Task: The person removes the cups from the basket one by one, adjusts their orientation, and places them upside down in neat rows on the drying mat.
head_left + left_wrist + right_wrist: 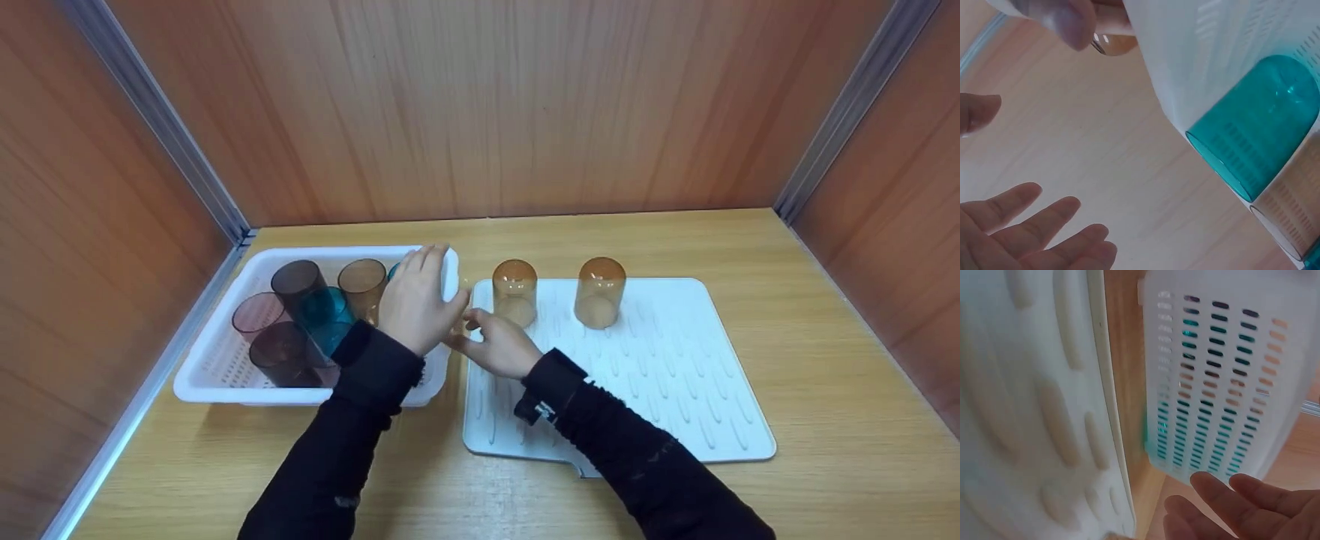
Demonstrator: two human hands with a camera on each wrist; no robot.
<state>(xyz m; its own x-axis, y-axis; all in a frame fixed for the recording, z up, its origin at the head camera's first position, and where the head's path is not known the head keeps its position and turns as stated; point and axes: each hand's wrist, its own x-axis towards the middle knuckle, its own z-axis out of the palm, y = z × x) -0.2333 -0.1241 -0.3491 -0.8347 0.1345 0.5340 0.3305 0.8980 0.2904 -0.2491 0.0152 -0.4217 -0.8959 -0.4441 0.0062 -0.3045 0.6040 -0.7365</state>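
Note:
My left hand [416,304] is over the right end of the white basket [214,394], its fingers straight and spread apart from the thumb in the left wrist view. Just beside it, at the near-left part of the white drainer mat [675,390], is my right hand [502,346]. The right thumb and fingers pinch an amber drinking glass [1117,46], mostly hidden behind them and the basket wall. Inside the basket stand a teal glass [328,319], an amber glass [362,281], a pink glass [256,315] and dark glasses [285,352].
Two amber glasses stand upside down along the mat's far edge, one on the left [515,296] and another to its right [601,296]. Wooden panels [487,112] enclose the table [825,390] at the back and sides.

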